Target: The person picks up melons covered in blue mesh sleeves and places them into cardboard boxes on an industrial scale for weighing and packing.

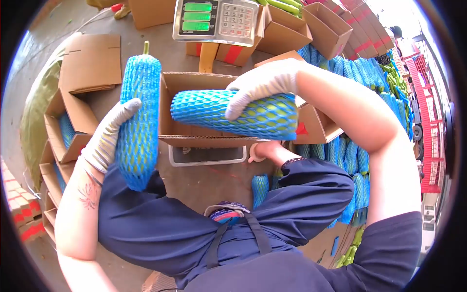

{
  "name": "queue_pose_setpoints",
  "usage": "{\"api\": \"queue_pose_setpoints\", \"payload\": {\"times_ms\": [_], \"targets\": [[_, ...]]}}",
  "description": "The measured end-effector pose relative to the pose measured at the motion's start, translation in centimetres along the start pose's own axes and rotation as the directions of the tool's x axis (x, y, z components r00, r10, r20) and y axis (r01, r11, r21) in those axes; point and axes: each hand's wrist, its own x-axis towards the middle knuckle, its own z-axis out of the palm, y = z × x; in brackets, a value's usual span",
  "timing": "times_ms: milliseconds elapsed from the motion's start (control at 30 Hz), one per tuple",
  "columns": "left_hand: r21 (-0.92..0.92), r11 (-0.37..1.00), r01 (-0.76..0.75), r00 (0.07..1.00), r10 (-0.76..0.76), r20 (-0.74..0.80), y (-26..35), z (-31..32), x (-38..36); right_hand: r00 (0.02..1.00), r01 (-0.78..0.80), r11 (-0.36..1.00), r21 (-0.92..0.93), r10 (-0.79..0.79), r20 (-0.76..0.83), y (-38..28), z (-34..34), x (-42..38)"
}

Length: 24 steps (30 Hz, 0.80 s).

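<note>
My left hand (pixel 111 134), in a striped work glove, is closed around a long green gourd (pixel 139 117) in a blue foam net sleeve. That gourd stands nearly upright in view, its stem poking out at the top, left of an open cardboard box (pixel 204 141). Across the box opening lies a second netted gourd (pixel 214 111), tilted sideways. My gloved right hand (pixel 262 90) grips this one from above, thumb and fingers around its right half. Part of the box's inside shows below the gourd; the rest is hidden.
A scale (pixel 215 22) with a green display stands behind the box. Open cartons (pixel 73 124) line the left side, and more cartons (pixel 284 31) stand at the back right. Several netted gourds (pixel 352 70) are piled on the right. A plastic crate (pixel 209 158) sits under the box.
</note>
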Motion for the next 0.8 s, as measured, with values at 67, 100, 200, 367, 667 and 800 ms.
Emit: {"api": "queue_pose_setpoints", "payload": {"times_ms": [67,100,200,367,667,800], "targets": [[0.146,0.983,-0.111,0.992,0.100,0.082,-0.8,-0.6,1.0,0.973,-0.151,0.986,0.069,0.136,0.188,-1.6,-0.5,2.9],[0.126,0.989,-0.084,0.994,0.074,0.081,-0.8,-0.8,1.2,0.970,-0.161,0.984,0.070,0.145,0.193,-2.0,-0.6,4.5],[0.038,0.999,-0.019,1.000,0.019,0.024,-1.4,-0.9,1.6,0.928,-0.253,0.966,0.057,0.226,0.297,-1.1,0.0,8.9],[0.033,0.999,0.019,0.999,-0.018,-0.042,-1.8,0.3,1.0,0.911,-0.367,0.929,0.051,0.347,0.224,2.6,2.6,12.9],[0.050,0.998,0.047,0.999,-0.045,-0.028,-1.5,1.8,0.5,0.999,-0.037,0.926,-0.375,0.026,-0.034,7.0,6.0,19.4],[0.095,0.995,0.037,0.999,-0.035,-0.022,-1.3,2.1,0.4,0.994,-0.002,0.891,-0.455,-0.049,-0.101,6.9,6.8,18.4]]}}
